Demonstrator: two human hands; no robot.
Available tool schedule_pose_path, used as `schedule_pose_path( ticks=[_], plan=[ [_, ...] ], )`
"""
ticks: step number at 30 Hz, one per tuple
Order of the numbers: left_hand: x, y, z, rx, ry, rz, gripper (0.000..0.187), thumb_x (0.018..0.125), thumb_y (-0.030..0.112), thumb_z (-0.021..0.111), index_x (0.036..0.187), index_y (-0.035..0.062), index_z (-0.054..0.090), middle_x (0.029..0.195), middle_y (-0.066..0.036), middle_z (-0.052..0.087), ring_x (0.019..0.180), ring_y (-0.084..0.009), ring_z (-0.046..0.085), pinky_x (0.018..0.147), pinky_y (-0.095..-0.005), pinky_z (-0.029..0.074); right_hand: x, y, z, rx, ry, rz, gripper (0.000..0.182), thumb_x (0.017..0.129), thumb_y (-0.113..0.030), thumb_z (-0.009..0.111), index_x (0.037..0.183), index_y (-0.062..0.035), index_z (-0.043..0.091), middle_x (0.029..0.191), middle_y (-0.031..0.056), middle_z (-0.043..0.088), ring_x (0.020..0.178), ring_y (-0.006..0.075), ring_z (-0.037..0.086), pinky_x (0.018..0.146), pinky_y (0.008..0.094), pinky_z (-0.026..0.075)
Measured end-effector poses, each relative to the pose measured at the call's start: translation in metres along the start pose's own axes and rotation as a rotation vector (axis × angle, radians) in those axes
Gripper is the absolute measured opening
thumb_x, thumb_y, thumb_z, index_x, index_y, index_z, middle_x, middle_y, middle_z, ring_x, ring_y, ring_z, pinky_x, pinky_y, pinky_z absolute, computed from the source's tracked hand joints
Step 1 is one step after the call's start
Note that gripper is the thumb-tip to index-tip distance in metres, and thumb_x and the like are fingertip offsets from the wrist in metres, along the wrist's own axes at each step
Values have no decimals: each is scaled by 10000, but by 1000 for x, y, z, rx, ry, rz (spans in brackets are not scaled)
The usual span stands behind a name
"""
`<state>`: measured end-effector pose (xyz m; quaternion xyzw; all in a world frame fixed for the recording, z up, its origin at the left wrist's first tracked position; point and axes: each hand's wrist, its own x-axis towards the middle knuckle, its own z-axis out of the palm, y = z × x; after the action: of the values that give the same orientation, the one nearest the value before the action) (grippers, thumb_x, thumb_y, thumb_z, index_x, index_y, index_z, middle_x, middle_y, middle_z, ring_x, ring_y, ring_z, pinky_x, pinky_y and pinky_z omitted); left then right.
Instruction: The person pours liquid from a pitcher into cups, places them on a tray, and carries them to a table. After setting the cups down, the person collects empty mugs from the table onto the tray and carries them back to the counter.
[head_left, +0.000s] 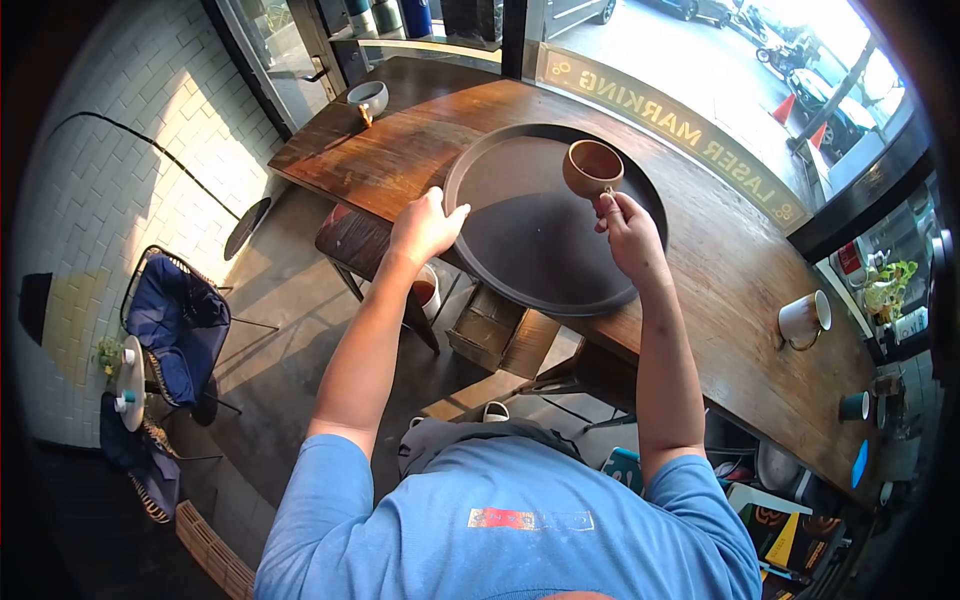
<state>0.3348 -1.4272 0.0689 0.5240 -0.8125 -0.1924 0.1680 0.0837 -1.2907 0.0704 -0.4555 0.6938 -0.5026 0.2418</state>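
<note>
A large round dark tray (530, 240) lies on the wooden table, its near edge reaching the table's front. My left hand (428, 225) is closed on the tray's left rim, with the thumb along the edge. In my right hand (630, 235), the fingers pinch the handle of a brown cup (592, 168). This cup is over the right part of the tray, its opening facing up and tilted toward me. Its inside is reddish brown, and its underside is hidden in this view.
On the wooden table (720, 320), a grey cup (368, 96) stands at the far left and a white mug (800, 316) at the right. A teal cup (853, 406) is near the right end. Below are a stool (352, 240) and a cardboard box (485, 325). A window borders the far side.
</note>
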Motion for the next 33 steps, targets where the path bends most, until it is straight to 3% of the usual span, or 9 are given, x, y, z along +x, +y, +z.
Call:
schedule_pose_path(
  ticks=[8,11,14,16,18,24,28,31,33],
  plan=[
    [-1,-6,-3,-81,-41,39,581,825,556,584,917,-17,572,801,-232,650,804,-366,652,734,-430,504,10,25,6,5,-22,16,306,963,-283,485,983,-2,607,778,63,636,701,116,587,678,277,461],
    [-1,-17,-2,-135,-43,73,641,816,628,562,854,-12,571,693,-172,618,634,-278,629,627,-376,487,6,23,6,-117,-7,-13,357,964,-328,475,986,6,600,757,68,642,721,144,598,698,292,464],
    [-13,-28,-16,-306,-116,52,623,837,604,558,894,-15,601,610,-97,580,516,-162,564,543,-309,451,-8,1,4,-289,106,57,482,924,-435,511,1143,-5,499,809,128,669,816,285,652,728,379,478],
    [-24,-45,-30,-405,-118,22,540,861,542,568,855,7,645,573,-106,587,521,-199,573,535,-328,449,-22,-25,8,-526,277,110,538,893,-468,547,1154,-4,470,791,136,659,793,308,650,713,390,480],
    [-28,-82,-29,-580,-52,105,387,882,377,631,874,-10,651,516,-20,508,460,-48,379,441,-257,304,-31,-49,22,-550,405,57,543,860,-458,599,1152,-20,466,704,98,611,703,275,629,674,384,477],
    [-53,-167,-78,-812,48,44,260,895,250,643,851,-6,623,576,77,480,520,8,357,461,-203,259,-1,-96,121,-270,218,-164,362,835,-358,661,1002,-42,603,704,92,611,627,233,610,626,327,479],
    [-71,-230,-107,-806,52,-34,251,895,249,641,853,3,620,574,81,458,526,9,340,475,-202,249,56,-120,220,-523,128,-297,415,855,-395,613,1042,-25,593,786,135,648,670,278,625,667,347,496],
    [-87,-296,-121,-831,-16,-186,224,899,233,632,916,11,612,558,87,435,526,2,348,472,-204,259,125,-105,292,-420,86,-278,487,870,-441,594,1067,4,570,777,102,632,664,171,625,575,304,493],
    [-102,-343,-129,-845,-2,-230,219,898,231,633,920,14,611,570,82,449,524,-2,360,471,-200,267,151,-115,329,-39,-21,140,496,887,-437,562,1093,14,550,780,102,634,604,178,620,529,304,505]
  ],
)
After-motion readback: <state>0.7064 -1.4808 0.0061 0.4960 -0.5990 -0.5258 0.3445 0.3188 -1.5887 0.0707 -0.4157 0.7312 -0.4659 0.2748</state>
